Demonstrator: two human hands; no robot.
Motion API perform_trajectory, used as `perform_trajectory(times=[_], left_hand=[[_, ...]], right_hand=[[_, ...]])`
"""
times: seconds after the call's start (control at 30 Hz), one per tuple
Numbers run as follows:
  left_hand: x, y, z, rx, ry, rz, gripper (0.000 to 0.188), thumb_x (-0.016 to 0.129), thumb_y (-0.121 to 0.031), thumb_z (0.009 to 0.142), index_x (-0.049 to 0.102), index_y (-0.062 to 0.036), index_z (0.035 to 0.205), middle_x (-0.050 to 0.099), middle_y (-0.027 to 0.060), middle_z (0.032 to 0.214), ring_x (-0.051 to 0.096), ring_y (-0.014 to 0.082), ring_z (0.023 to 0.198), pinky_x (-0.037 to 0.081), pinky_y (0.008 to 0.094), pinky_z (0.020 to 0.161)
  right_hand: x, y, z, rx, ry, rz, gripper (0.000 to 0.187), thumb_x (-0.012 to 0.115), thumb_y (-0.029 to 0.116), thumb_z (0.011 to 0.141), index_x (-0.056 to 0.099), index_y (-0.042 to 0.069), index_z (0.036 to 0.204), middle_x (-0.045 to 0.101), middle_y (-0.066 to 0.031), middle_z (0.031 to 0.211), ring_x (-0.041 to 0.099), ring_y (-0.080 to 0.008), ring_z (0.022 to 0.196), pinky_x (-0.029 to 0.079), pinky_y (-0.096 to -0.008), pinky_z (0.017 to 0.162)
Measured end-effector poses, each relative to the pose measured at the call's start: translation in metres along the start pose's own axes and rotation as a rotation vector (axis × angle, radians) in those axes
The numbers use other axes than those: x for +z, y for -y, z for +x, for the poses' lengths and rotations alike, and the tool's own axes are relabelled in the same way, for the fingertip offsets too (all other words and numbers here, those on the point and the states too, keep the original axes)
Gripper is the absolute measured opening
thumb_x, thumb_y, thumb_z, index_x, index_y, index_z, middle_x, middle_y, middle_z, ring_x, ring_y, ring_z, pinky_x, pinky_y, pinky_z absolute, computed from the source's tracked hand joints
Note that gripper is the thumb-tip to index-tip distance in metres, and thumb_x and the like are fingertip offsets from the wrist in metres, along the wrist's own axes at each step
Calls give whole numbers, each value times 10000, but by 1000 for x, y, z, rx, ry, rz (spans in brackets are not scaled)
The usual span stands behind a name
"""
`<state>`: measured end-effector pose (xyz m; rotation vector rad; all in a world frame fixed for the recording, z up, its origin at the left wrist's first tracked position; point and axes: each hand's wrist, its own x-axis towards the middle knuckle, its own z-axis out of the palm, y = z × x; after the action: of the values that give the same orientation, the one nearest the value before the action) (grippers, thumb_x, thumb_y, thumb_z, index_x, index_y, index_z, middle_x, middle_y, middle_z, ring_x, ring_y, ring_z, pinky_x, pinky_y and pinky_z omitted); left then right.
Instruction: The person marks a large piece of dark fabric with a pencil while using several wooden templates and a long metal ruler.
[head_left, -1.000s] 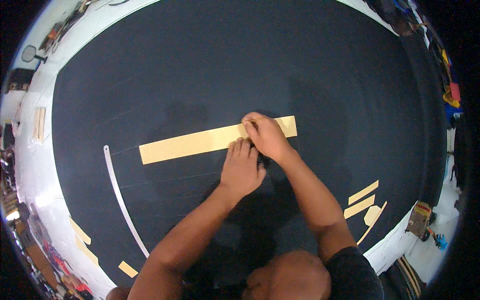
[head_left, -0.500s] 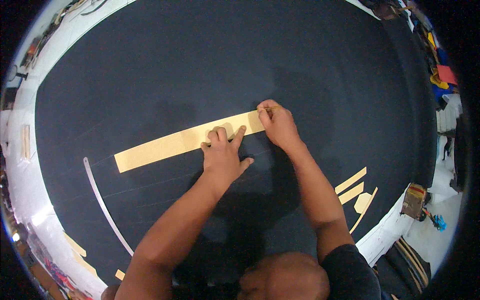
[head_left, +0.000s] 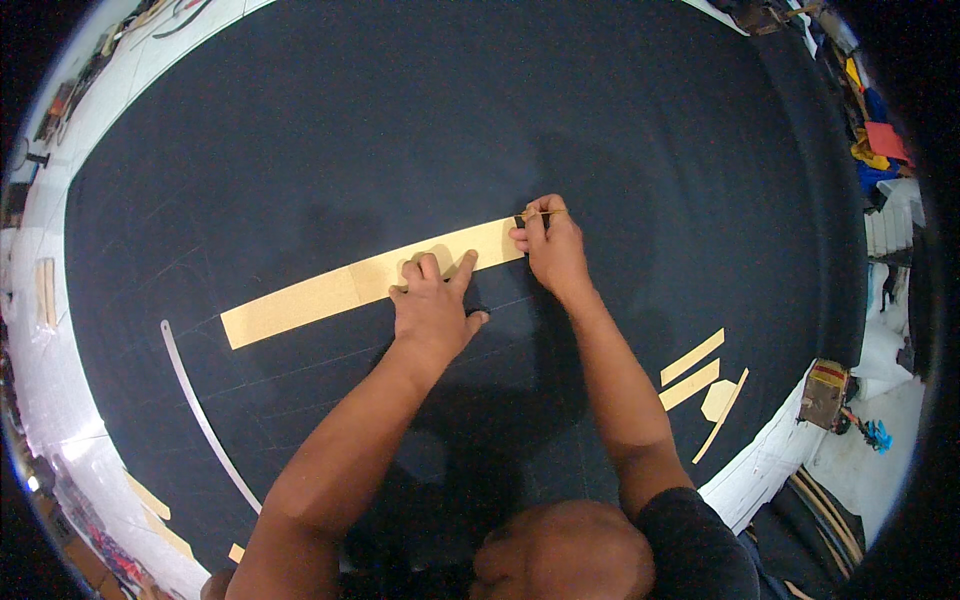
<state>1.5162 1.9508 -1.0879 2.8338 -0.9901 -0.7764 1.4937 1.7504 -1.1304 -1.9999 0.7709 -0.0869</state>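
The long tan paper strip [head_left: 370, 280] is pressed flat on the dark cloth [head_left: 400, 120] by the spread left hand [head_left: 432, 308], so that its end can be marked with a thin stick [head_left: 543, 213] pinched in the right hand [head_left: 552, 250].

A matt black cloth [head_left: 500, 120] with faint chalk lines is spread over a glossy white table [head_left: 70, 440], and on it are laid a long tan strip [head_left: 330, 290] of matt, card-like paper, smaller offcuts [head_left: 700, 375] of the same stock, and a curved ruler [head_left: 200, 415] — thin, pale, smooth, seemingly metal.
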Motion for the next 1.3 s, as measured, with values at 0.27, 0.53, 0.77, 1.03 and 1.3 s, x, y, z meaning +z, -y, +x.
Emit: perform_trajectory(times=[0.27,0.53,0.77,1.03,1.3], left_hand=[[-5,-3,3,-4,92,-30,896,714,-596,879,303,-307,1621,403,226,1441,386,410,1383,494,599,1039],[-5,-4,7,-41,139,-39,879,701,-608,887,302,-328,1619,374,228,1469,387,405,1378,488,582,1046],[14,12,-7,42,-194,-191,783,733,-542,874,484,-171,1517,458,245,1382,471,430,1278,482,567,1021],[64,77,-61,-29,-458,-119,719,713,-432,917,469,-136,1526,357,260,1581,307,491,1480,236,607,1215],[56,94,-21,-39,-527,-145,719,711,-411,926,444,-166,1547,326,234,1614,280,471,1503,222,620,1218]], right_hand=[[2,-5,-5,-216,-91,-260,147,514,114,1049,571,-9,1107,699,-193,1022,735,-324,920,577,-407,799],[-7,-4,-60,-208,-36,-381,162,574,157,1010,594,25,1102,659,-235,1083,639,-472,997,524,-525,858],[-18,-3,-78,-171,-291,104,235,548,175,1045,608,32,1222,681,-180,1054,674,-385,935,548,-440,843],[34,-12,-112,-523,124,-234,311,595,213,1011,611,65,1284,617,-215,1346,562,-410,1273,398,-552,1087],[81,6,-63,-585,5,-459,370,574,254,1025,579,46,1332,455,-210,1550,378,-382,1479,220,-562,1228]])
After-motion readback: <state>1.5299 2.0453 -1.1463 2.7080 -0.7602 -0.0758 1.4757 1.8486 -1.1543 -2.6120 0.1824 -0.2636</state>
